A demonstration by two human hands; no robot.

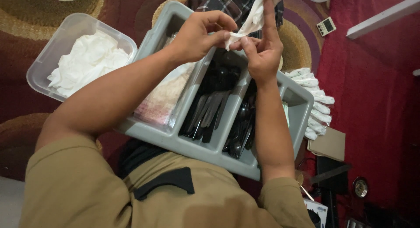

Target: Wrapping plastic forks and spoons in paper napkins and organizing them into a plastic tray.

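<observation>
At the far left, a clear plastic tub sat on the patterned red carpet, filled with crumpled white napkins. Just beside it, on the person's lap, lay a grey cutlery tray with several long compartments: the leftmost held a flat clear packet, the middle one black plastic forks and knives, and the next one black plastic spoons. Above the far end of the tray, the left hand was clenched with its thumb and fingertips pinching the lower edge of a white napkin. The right hand met it from the other side, thumb and curled fingers closed on the same lower end, while its forefinger stood straight up along the napkin. So the napkin was gripped by both hands at its bottom, where the fingertips touched, and the rest of it rose loose above the grip, clear of the tray and over a dark checked cloth. To the right of the tray, a row of rolled white napkin bundles lay on the carpet, with a flat brown cardboard piece just below them. Farther up, well apart, rested a small white digital timer.
</observation>
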